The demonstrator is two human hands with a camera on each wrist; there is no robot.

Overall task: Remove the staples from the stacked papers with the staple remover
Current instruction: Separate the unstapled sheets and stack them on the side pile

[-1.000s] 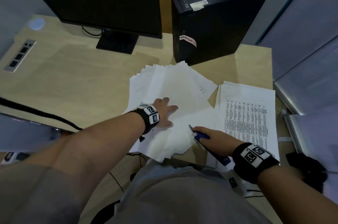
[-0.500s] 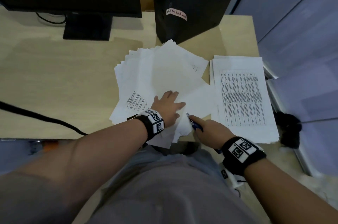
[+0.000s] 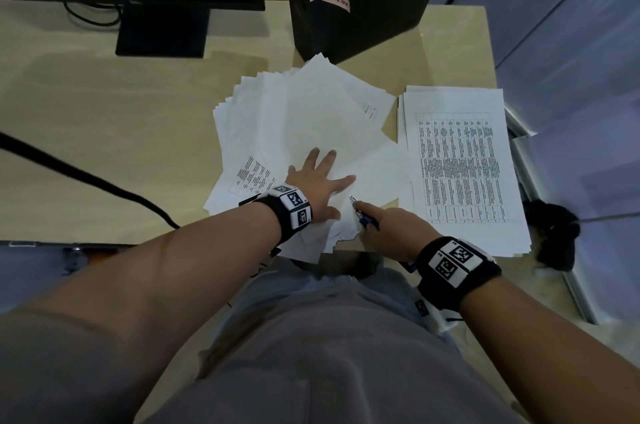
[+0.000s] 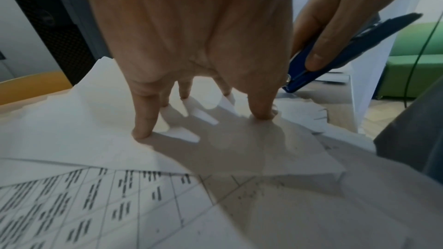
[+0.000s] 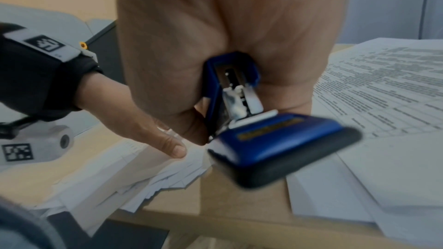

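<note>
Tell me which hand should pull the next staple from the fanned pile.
Right, probably. The right hand already grips the blue staple remover, its tip at the fanned pile. The left hand presses flat on those sheets, steadying them.

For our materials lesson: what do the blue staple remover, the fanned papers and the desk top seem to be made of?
Staple remover: glossy blue shell, probably plastic, around shiny silver parts, likely metal.
Fanned papers: thin matte white sheets with printed tables, plainly paper.
Desk top: pale, smooth, faint wood grain; wood or laminate, cannot tell which.
</note>
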